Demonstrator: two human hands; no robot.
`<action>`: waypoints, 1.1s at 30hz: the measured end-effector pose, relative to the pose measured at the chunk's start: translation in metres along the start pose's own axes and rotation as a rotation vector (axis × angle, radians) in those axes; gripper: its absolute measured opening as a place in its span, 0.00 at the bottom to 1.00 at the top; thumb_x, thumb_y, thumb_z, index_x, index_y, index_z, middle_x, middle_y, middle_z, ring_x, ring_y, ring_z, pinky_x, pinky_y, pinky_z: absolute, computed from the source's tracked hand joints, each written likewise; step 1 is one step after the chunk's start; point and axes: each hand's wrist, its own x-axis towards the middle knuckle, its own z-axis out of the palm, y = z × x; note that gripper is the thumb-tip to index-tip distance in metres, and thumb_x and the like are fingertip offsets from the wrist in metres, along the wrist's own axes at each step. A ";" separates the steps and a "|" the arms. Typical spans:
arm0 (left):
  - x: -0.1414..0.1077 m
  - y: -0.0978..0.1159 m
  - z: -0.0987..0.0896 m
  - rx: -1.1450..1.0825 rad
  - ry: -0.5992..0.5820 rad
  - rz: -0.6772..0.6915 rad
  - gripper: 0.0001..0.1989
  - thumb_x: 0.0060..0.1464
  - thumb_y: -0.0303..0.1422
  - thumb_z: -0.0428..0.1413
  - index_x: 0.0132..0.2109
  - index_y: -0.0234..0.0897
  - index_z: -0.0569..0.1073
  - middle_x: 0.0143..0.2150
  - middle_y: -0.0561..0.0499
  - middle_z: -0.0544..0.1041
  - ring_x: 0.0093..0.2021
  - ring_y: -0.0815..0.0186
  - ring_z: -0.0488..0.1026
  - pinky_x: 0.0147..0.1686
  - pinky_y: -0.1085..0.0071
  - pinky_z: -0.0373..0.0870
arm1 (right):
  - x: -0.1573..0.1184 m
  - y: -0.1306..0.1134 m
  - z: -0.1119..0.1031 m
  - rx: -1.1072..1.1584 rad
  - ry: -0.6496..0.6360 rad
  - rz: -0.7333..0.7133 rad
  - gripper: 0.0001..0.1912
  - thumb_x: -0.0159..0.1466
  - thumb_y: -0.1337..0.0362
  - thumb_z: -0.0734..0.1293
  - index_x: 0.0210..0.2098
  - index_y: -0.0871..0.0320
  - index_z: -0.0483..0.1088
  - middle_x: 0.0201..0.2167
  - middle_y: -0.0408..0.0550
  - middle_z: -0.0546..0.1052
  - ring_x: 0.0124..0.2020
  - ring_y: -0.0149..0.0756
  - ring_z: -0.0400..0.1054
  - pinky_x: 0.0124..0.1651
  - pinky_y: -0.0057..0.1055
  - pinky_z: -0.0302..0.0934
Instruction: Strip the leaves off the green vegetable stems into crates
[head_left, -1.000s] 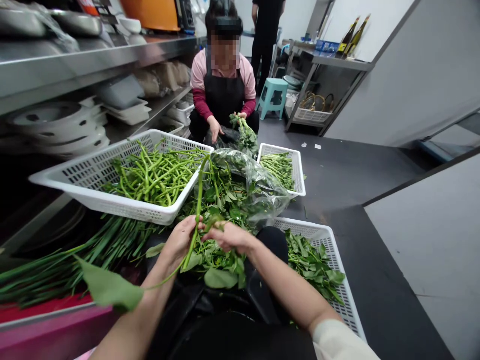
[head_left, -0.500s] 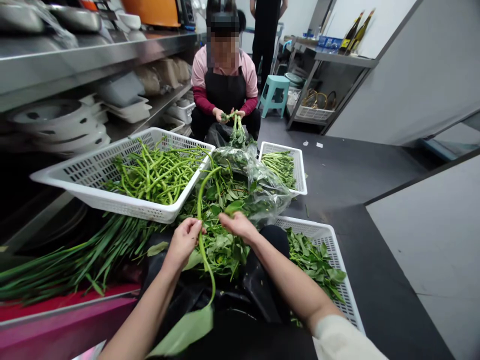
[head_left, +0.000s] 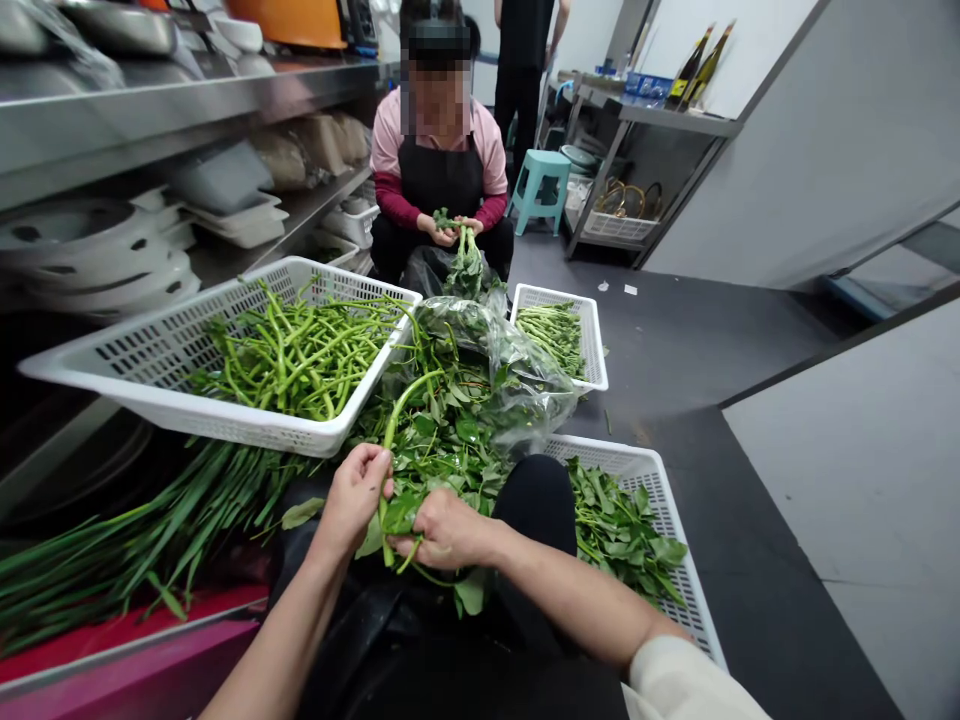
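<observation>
Between thumb and fingers, my left hand [head_left: 355, 497] pinches a long green vegetable stem [head_left: 395, 420] that curves up and away. Close by on its right, my right hand [head_left: 444, 530] is closed on a leafy piece with a thin stalk [head_left: 409, 552]; the leaves hang below the fist. Under and beyond both hands lies a heap of leafy greens [head_left: 465, 430], partly in a clear plastic bag [head_left: 536, 395]. A white basket of cut stems [head_left: 300, 355] stands to the left of the heap. Another white basket, holding leaves [head_left: 626, 530], is by my right forearm.
Long green stalks [head_left: 172, 530] lie at the left by a pink-red container [head_left: 127, 665]. A co-worker [head_left: 442, 170] crouches opposite, holding greens. A small basket of stems [head_left: 555, 335] stands beyond the bag. Steel shelves [head_left: 225, 110] line the left; a turquoise stool [head_left: 541, 190] stands behind.
My right hand has moved down and left, close to my left hand, and now holds a leafy piece with a thin stalk. The large leaf that hung at the stem's lower end has shifted rightward.
</observation>
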 end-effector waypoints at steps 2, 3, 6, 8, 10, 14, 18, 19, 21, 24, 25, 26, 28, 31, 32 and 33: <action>0.014 0.014 -0.010 0.006 0.153 0.028 0.09 0.43 0.36 0.55 0.24 0.37 0.64 0.17 0.60 0.63 0.17 0.74 0.59 0.18 0.76 0.56 | -0.003 -0.005 0.002 -0.033 -0.007 -0.083 0.05 0.56 0.64 0.64 0.24 0.56 0.66 0.26 0.42 0.74 0.30 0.31 0.66 0.30 0.25 0.53; 0.024 0.023 -0.019 0.018 0.250 0.052 0.08 0.44 0.34 0.54 0.24 0.37 0.64 0.17 0.60 0.63 0.18 0.74 0.60 0.19 0.75 0.55 | -0.003 -0.004 0.004 -0.044 -0.023 -0.066 0.05 0.55 0.62 0.65 0.24 0.56 0.66 0.27 0.43 0.75 0.30 0.32 0.67 0.30 0.25 0.54; 0.060 0.051 -0.052 0.098 0.402 0.194 0.08 0.49 0.34 0.54 0.26 0.37 0.64 0.18 0.61 0.65 0.23 0.72 0.64 0.23 0.72 0.55 | 0.002 0.021 0.008 -0.045 -0.101 0.197 0.08 0.54 0.59 0.67 0.31 0.56 0.69 0.28 0.45 0.76 0.30 0.35 0.69 0.30 0.26 0.55; 0.081 0.065 -0.071 0.224 0.392 0.288 0.10 0.50 0.35 0.55 0.25 0.38 0.62 0.18 0.61 0.65 0.28 0.68 0.69 0.24 0.69 0.52 | 0.013 0.053 0.005 0.016 -0.179 0.398 0.14 0.50 0.59 0.70 0.36 0.56 0.70 0.29 0.45 0.76 0.30 0.36 0.69 0.31 0.27 0.57; 0.092 0.070 -0.081 0.390 0.418 0.374 0.11 0.49 0.35 0.55 0.25 0.39 0.61 0.18 0.59 0.66 0.39 0.61 0.72 0.24 0.67 0.49 | 0.029 0.093 -0.004 0.143 -0.126 0.575 0.17 0.45 0.60 0.73 0.35 0.55 0.71 0.29 0.44 0.76 0.29 0.36 0.69 0.32 0.28 0.58; 0.083 0.057 -0.068 0.387 0.405 0.378 0.07 0.54 0.38 0.50 0.36 0.40 0.69 0.34 0.54 0.75 0.50 0.56 0.68 0.30 0.63 0.58 | 0.071 0.171 -0.039 0.238 0.344 0.888 0.08 0.55 0.62 0.67 0.34 0.56 0.71 0.33 0.46 0.76 0.34 0.34 0.68 0.38 0.28 0.59; 0.070 0.035 -0.036 0.255 0.116 0.186 0.10 0.45 0.41 0.56 0.32 0.40 0.75 0.33 0.50 0.78 0.38 0.59 0.73 0.39 0.64 0.67 | 0.108 0.218 -0.065 0.220 0.490 0.917 0.09 0.59 0.64 0.61 0.38 0.58 0.70 0.33 0.46 0.74 0.35 0.33 0.66 0.41 0.29 0.58; 0.070 0.030 -0.029 0.232 0.045 0.143 0.11 0.43 0.41 0.57 0.31 0.40 0.75 0.31 0.50 0.78 0.35 0.59 0.74 0.38 0.65 0.67 | 0.114 0.221 -0.067 0.223 0.495 0.900 0.08 0.58 0.64 0.62 0.36 0.58 0.70 0.31 0.45 0.74 0.34 0.33 0.66 0.40 0.28 0.57; 0.073 0.024 -0.019 0.221 -0.055 0.091 0.11 0.40 0.41 0.58 0.31 0.40 0.76 0.30 0.49 0.78 0.33 0.59 0.74 0.36 0.67 0.68 | 0.119 0.217 -0.072 0.221 0.494 0.860 0.05 0.57 0.64 0.63 0.31 0.58 0.70 0.28 0.43 0.73 0.32 0.32 0.65 0.39 0.27 0.56; 0.078 0.025 -0.007 0.314 -0.088 0.114 0.12 0.40 0.40 0.58 0.33 0.40 0.77 0.31 0.50 0.78 0.30 0.60 0.73 0.34 0.68 0.67 | 0.116 0.187 -0.090 0.157 0.536 0.696 0.08 0.55 0.60 0.66 0.24 0.58 0.68 0.24 0.41 0.70 0.30 0.31 0.62 0.38 0.26 0.54; 0.080 0.029 -0.002 0.340 -0.087 0.142 0.12 0.40 0.39 0.58 0.34 0.40 0.77 0.32 0.50 0.78 0.31 0.61 0.72 0.34 0.69 0.67 | 0.114 0.173 -0.099 0.125 0.561 0.606 0.10 0.55 0.58 0.66 0.23 0.58 0.67 0.23 0.40 0.69 0.29 0.30 0.61 0.37 0.26 0.53; 0.080 0.034 0.004 0.348 -0.087 0.168 0.13 0.41 0.39 0.58 0.36 0.40 0.77 0.34 0.49 0.78 0.31 0.61 0.72 0.35 0.69 0.66 | 0.112 0.158 -0.109 0.095 0.583 0.515 0.12 0.55 0.57 0.66 0.22 0.58 0.66 0.22 0.39 0.67 0.27 0.28 0.59 0.35 0.25 0.52; 0.080 0.046 0.017 0.317 -0.114 0.195 0.16 0.40 0.38 0.58 0.38 0.38 0.77 0.37 0.49 0.78 0.33 0.61 0.72 0.36 0.69 0.66 | 0.109 0.128 -0.128 0.079 0.597 0.396 0.15 0.55 0.56 0.66 0.20 0.59 0.63 0.19 0.38 0.64 0.24 0.26 0.57 0.32 0.24 0.51; 0.073 0.063 0.036 0.252 -0.210 0.191 0.11 0.41 0.37 0.58 0.33 0.36 0.77 0.29 0.51 0.76 0.30 0.63 0.70 0.32 0.71 0.65 | 0.105 0.093 -0.144 0.256 0.567 0.400 0.17 0.53 0.55 0.67 0.18 0.60 0.60 0.17 0.36 0.61 0.22 0.24 0.56 0.28 0.22 0.51; 0.070 0.067 0.041 0.221 -0.246 0.189 0.09 0.41 0.36 0.58 0.30 0.35 0.76 0.25 0.53 0.74 0.28 0.65 0.69 0.29 0.72 0.64 | 0.101 0.085 -0.147 0.375 0.554 0.408 0.17 0.53 0.54 0.67 0.19 0.60 0.60 0.16 0.36 0.60 0.21 0.23 0.56 0.27 0.21 0.52; 0.067 0.069 0.044 0.176 -0.277 0.186 0.08 0.42 0.36 0.58 0.29 0.35 0.75 0.22 0.54 0.71 0.25 0.67 0.67 0.26 0.74 0.63 | 0.097 0.080 -0.148 0.516 0.542 0.406 0.17 0.54 0.54 0.67 0.20 0.60 0.61 0.16 0.36 0.60 0.20 0.23 0.57 0.26 0.21 0.53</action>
